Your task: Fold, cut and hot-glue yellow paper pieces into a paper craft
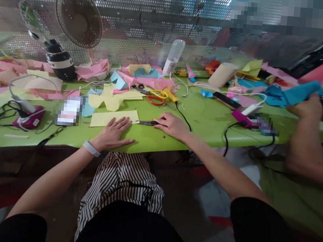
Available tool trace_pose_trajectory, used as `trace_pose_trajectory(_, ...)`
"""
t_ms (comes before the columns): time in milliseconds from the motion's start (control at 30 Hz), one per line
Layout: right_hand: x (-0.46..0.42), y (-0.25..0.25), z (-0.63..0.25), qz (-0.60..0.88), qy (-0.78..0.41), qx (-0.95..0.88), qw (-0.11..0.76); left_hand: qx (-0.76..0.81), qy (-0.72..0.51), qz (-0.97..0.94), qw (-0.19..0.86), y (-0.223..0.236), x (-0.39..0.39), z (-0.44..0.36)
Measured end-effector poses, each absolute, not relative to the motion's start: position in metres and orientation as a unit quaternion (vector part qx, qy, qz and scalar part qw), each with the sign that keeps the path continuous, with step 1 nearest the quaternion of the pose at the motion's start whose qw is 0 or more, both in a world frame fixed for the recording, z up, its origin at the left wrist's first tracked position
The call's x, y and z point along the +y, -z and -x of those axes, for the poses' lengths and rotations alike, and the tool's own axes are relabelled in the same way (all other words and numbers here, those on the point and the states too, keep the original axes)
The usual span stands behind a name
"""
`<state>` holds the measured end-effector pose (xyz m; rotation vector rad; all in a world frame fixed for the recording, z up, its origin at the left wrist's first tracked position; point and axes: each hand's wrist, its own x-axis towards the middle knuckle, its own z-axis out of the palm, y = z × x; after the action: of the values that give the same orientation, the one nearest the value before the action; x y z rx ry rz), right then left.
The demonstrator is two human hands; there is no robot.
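Observation:
A pale yellow strip of paper [102, 119] lies flat on the green table near its front edge. My left hand [116, 130] rests open on the paper's lower right part, fingers spread and thumb on the table. A small notch shows in the paper's right edge. My right hand [172, 126] is closed around what look like small dark scissors [148, 123], blades pointing left at that notch. The handles are mostly hidden by my fingers. Behind the paper lie yellow-handled scissors [160, 94], red-handled scissors [156, 100] and a yellow glue gun [172, 95].
A phone [69, 110] and a magenta power block [29, 117] lie left. Behind stand a fan [79, 19], a dark bottle [60, 62] and folded paper pieces [110, 96]. At right, a co-worker's hand [308, 106] holds blue paper [297, 95] beyond another magenta block [241, 119]; cables trail across the table.

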<state>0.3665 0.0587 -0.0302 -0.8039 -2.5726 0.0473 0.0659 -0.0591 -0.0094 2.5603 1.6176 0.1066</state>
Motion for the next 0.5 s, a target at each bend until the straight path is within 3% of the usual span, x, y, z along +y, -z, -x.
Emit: trace_pose_trajectory(500, 0.047, 0.031, -0.351, 0.315, -0.006, -0.924, 0.217, 0.535, -0.041, -0.842, 0.061, 0.01, -0.06, -0.067)
